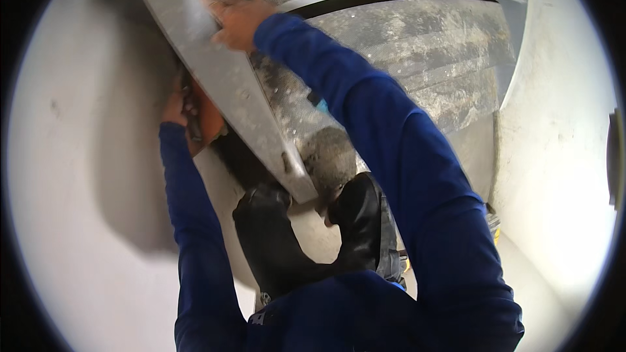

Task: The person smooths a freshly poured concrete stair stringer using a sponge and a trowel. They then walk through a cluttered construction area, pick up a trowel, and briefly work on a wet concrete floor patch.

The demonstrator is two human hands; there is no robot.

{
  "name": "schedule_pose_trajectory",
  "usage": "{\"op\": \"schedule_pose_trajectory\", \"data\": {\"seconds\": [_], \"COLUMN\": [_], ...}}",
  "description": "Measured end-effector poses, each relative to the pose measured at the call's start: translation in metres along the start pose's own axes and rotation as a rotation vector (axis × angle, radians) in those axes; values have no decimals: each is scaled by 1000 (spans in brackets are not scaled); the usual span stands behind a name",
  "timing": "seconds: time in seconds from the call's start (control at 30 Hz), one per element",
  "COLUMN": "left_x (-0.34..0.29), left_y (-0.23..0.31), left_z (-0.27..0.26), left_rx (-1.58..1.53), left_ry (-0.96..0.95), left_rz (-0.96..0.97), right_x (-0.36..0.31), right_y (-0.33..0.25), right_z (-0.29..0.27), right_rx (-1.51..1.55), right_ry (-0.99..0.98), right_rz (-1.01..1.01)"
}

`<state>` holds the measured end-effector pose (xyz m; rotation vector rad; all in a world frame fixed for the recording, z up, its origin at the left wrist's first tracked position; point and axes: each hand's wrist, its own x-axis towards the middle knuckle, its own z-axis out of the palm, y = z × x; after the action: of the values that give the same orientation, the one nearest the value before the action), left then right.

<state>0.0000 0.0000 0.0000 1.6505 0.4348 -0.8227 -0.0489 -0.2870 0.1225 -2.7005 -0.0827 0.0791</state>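
Note:
A long grey metal panel (241, 91) runs slantwise from the upper left down to a narrow end near my knees. My right hand (238, 21) lies over its upper part, smeared by motion, so its fingers do not show clearly. On the panel's left side, by the pale wall, is my left hand (176, 104). Its fingers are curled at a dark object, which I cannot make out, next to a flat orange piece (207, 117). The panel's edge partly hides that orange piece.
Dusty grey steps or sheets (424, 45) with a light curved edge rise to the right. Pale walls stand at left (65, 156) and right (561, 124). A rounded, dirt-covered object (330, 160) sits beyond my bent knees. A small blue item (321, 105) shows beside my right sleeve.

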Motion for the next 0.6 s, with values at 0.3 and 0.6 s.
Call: {"op": "schedule_pose_trajectory", "data": {"seconds": [0.3,0.6], "left_x": [-219,-487], "left_y": [-22,-69], "left_z": [-20,-1], "left_rx": [-35,94], "left_ry": [95,130], "left_rz": [-375,-344], "right_x": [-248,-616], "right_y": [13,49], "right_z": [-3,7], "right_rx": [392,135], "right_ry": [75,-612], "right_rz": [157,725]}}
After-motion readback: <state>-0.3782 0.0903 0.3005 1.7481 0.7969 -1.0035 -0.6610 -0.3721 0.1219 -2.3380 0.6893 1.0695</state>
